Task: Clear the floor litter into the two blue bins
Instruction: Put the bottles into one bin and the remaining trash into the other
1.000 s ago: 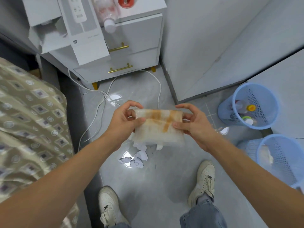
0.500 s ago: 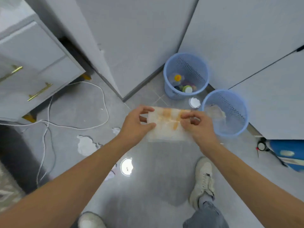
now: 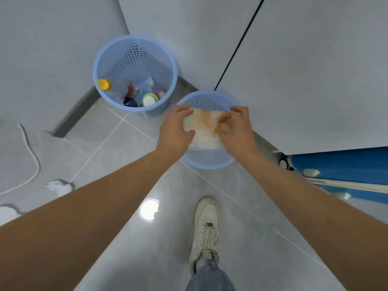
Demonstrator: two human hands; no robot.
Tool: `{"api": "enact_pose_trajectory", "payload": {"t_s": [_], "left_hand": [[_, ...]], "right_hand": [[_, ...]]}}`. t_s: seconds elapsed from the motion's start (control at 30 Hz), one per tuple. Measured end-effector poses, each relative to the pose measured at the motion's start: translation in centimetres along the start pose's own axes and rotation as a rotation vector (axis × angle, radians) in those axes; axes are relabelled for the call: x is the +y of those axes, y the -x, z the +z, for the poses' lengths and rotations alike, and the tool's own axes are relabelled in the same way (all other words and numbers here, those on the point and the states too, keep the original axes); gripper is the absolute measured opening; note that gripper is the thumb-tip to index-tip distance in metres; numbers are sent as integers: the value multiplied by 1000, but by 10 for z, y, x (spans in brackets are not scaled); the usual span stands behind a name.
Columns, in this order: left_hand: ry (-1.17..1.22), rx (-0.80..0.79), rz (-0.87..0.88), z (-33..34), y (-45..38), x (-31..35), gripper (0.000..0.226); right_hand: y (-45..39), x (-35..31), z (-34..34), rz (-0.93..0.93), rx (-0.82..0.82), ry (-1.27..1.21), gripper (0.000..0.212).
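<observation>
— Two scraps of paper (image 3: 59, 185) lie yet on the floor at left; then the bin with bottles (image 3: 134, 74). What is changed?
— A second ago the stained tissue (image 3: 202, 131) was over the floor; now left hand (image 3: 176, 131) and right hand (image 3: 237, 131) pinch it above the second bin (image 3: 206, 163). Only dropping remains, I think.
— And inside this bin?
— Hidden by the tissue, I cannot tell

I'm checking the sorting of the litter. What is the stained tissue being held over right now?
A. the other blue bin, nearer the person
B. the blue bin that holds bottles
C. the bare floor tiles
A: both the left hand and right hand hold the stained tissue over the nearer blue bin, beside the bin with bottles.
</observation>
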State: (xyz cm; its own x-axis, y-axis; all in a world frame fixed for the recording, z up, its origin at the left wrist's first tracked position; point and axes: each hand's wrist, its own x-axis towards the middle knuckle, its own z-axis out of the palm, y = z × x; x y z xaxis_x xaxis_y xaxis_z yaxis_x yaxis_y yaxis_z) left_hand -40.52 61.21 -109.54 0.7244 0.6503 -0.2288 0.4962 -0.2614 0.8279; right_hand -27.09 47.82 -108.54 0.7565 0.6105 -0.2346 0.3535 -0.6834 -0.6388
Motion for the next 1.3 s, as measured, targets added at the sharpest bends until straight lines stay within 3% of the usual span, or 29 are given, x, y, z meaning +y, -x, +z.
{"api": "enact_pose_trajectory", "payload": {"t_s": [0.17, 0.33, 0.6, 0.83, 0.93, 1.07, 1.3], "left_hand": [[-322, -129, 40, 66, -26, -21, 55], [-591, -292, 12, 90, -38, -46, 62], [-888, -498, -37, 117, -58, -56, 60], [-899, -650, -112, 130, -64, -76, 75], [-917, -690, -120, 125, -67, -69, 70], [-898, -556, -26, 103, -51, -46, 60], [-668, -266, 217, 20, 21, -8, 56]], "right_hand": [[-38, 40, 25, -138, -85, 367, 27], [-46, 76, 56, -213, -252, 648, 30], [-67, 87, 84, -250, -252, 882, 24], [-79, 96, 98, -249, -529, 734, 28], [-75, 91, 91, -194, -602, 677, 31], [-52, 79, 66, -234, -451, 656, 22], [15, 16, 22, -336, -192, 530, 47]]}}
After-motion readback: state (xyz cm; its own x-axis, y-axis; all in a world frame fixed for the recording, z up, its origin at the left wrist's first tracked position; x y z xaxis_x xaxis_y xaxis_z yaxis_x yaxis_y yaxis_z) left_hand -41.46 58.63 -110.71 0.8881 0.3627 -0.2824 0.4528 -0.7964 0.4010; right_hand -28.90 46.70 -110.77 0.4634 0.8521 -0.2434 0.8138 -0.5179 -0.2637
